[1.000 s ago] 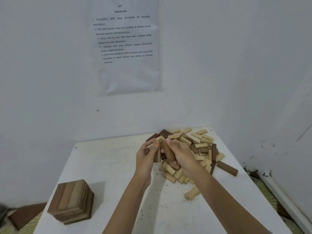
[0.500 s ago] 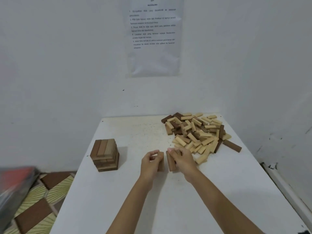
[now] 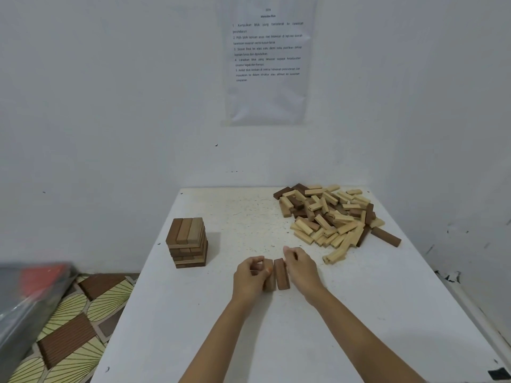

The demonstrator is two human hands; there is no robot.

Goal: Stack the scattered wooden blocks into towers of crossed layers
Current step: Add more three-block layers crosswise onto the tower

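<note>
Both brown blocks [image 3: 278, 273] now lie side by side on the white table [image 3: 359, 313], moved down from upright half a second back. Left hand [image 3: 250, 277] curled on the left block, right hand [image 3: 301, 268] flat against the right one. Finished tower [image 3: 188, 241] far left, loose pile [image 3: 329, 214] back right.

You have laid the dark blocks [image 3: 280, 273] flat on the worktop [image 3: 221, 327]; half a second ago they stood upright. Right hand [image 3: 301, 268] grip has loosened.
</note>
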